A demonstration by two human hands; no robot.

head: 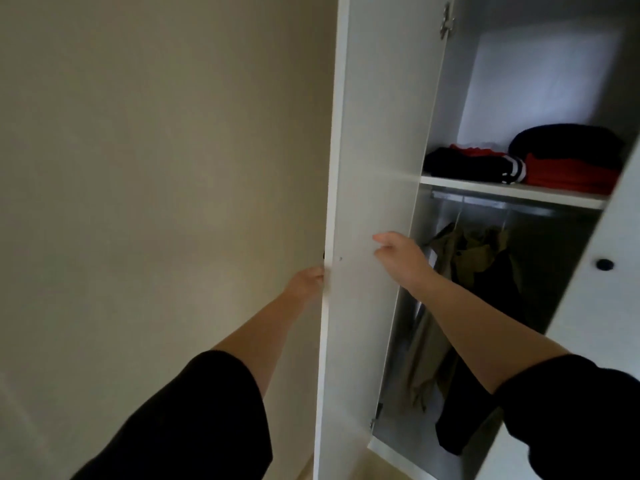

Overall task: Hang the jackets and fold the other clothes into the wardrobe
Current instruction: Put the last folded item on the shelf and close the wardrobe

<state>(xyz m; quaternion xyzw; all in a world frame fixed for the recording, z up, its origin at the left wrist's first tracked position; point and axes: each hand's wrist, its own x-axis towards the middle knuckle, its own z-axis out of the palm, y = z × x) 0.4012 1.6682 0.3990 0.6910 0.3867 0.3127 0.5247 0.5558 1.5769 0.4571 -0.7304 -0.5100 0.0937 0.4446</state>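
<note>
The jackets (474,258) hang from the rail (491,202) in the lower bay of the wardrobe (540,81): one olive, one black, both limp and draping; soft, light cloth, prob. best taken at the collar or hanger hook, not the hem. The folded clothes (485,164) sit on the shelf (512,192) above: black and red piles plus a dark rounded bundle (568,140); soft stacks, likely to slump unless lifted from beneath w/ flat palms.

The left door (377,133) stands open; a flat, smooth, stiff white panel w/ a metal hinge (446,22) up top. The left hand (306,280) meets its outer edge, fingers hidden behind it, so can't tell if it grips; the right hand (398,258) hovers at the inner face, fingers loosely curled, holding nothing; the hands are apart, door between them. A dark round knob (604,264) sits on the right door; a plain beige wall (156,168) lies to the left.
</note>
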